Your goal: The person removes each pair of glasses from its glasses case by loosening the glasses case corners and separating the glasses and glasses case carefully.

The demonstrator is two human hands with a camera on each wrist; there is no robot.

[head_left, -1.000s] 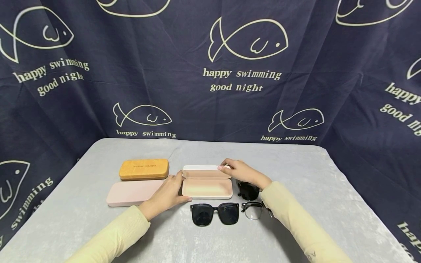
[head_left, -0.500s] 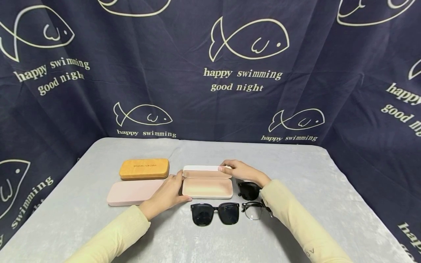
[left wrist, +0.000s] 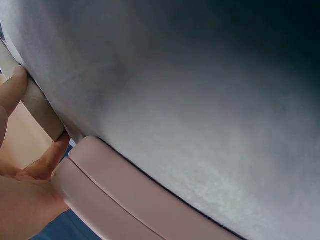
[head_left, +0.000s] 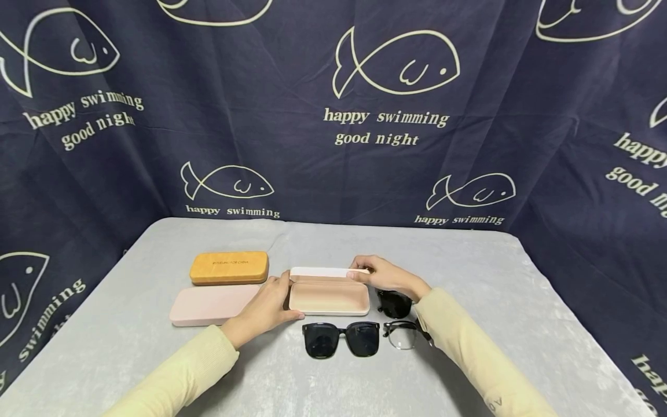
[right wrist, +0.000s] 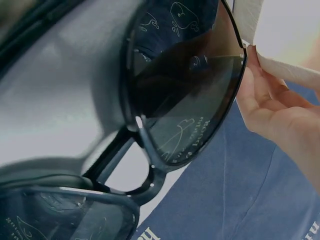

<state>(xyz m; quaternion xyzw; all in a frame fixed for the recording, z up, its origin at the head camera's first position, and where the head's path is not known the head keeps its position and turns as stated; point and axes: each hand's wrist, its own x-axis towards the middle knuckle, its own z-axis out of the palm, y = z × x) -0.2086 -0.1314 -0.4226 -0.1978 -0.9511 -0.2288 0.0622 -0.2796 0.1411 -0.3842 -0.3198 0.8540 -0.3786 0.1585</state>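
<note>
A white glasses case with a peach lining lies with its lid raised in the middle of the table; nothing lies in its lower half. My left hand grips the case's left end, thumb at the front corner and fingers at the back. The right hand holds the right end of the lid between thumb and fingers. In the right wrist view, fingers curl behind the white lid edge. Just in front of the case lie black sunglasses, lenses toward the front.
Left of the case are a closed pink glasses case, partly behind my left hand, and a yellow case. Under the right forearm sit dark sunglasses and clear-lensed glasses, both partly covered. A navy curtain hangs behind the table.
The lid has tilted forward and down a little, and my right hand has moved slightly with it. My left hand stays in place on the case.
</note>
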